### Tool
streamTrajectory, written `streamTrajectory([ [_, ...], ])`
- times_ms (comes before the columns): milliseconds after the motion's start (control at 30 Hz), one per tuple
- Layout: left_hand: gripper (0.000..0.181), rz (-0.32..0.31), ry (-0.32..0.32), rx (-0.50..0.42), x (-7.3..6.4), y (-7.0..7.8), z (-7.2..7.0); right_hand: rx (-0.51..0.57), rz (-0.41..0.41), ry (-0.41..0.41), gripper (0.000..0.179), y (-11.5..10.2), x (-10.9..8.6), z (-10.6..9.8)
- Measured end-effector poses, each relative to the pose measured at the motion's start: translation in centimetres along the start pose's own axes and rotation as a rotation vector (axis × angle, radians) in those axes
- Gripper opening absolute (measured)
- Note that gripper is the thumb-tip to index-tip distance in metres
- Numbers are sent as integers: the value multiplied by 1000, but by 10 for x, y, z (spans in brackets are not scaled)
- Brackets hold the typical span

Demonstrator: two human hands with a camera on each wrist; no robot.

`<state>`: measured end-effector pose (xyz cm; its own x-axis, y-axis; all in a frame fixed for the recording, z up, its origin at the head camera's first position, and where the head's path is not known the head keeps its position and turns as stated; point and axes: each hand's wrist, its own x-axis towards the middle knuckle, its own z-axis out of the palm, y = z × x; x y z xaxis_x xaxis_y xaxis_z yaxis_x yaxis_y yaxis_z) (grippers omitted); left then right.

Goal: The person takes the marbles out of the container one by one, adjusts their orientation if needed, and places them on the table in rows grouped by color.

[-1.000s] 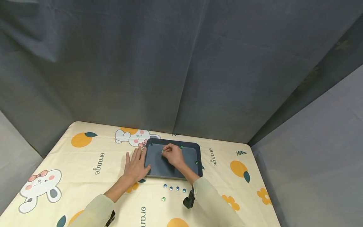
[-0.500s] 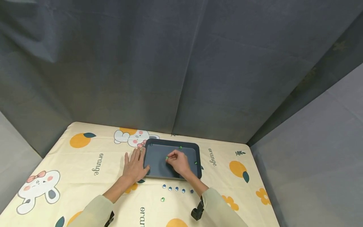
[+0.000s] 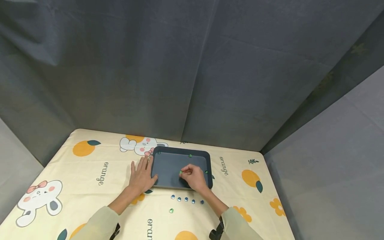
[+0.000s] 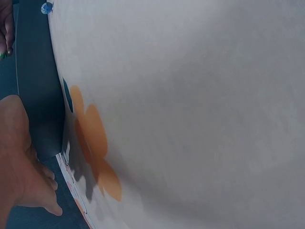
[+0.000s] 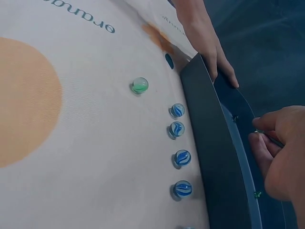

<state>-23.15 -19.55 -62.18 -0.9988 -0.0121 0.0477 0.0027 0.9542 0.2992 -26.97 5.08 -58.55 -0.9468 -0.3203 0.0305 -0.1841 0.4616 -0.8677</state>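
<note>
Right hand: drawn rightward, nearer the close edge of the tray
Pinched green marble: carried along
Rightmost blue marble: uncovered

Word "orange" repeated on cream tablecloth, sideways in head view; lowest one cut off.

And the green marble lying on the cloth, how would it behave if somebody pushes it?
The green marble looks round, so it would probably roll easily. Its smooth, glassy shine suggests it may be slippery to pinch.
</note>
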Motion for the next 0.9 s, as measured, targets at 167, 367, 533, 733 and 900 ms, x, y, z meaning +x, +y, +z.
streamTrajectory([
  [167,88,4,4,-10,0,1,0,21,1,0,8,2,-8,-5],
  [367,88,-2,-3,0,-1,2,0,10,-28,-15,9,2,-21,-10],
  [533,88,-1,2,-3,-2,2,-2,-17,-50,-28,11,1,-29,-11],
  [733,88,-3,-7,-4,-1,1,-2,-17,-64,-51,10,2,-41,-12],
  [900,88,-4,-10,-5,-1,1,-3,-24,-49,-63,14,5,-50,-12],
])
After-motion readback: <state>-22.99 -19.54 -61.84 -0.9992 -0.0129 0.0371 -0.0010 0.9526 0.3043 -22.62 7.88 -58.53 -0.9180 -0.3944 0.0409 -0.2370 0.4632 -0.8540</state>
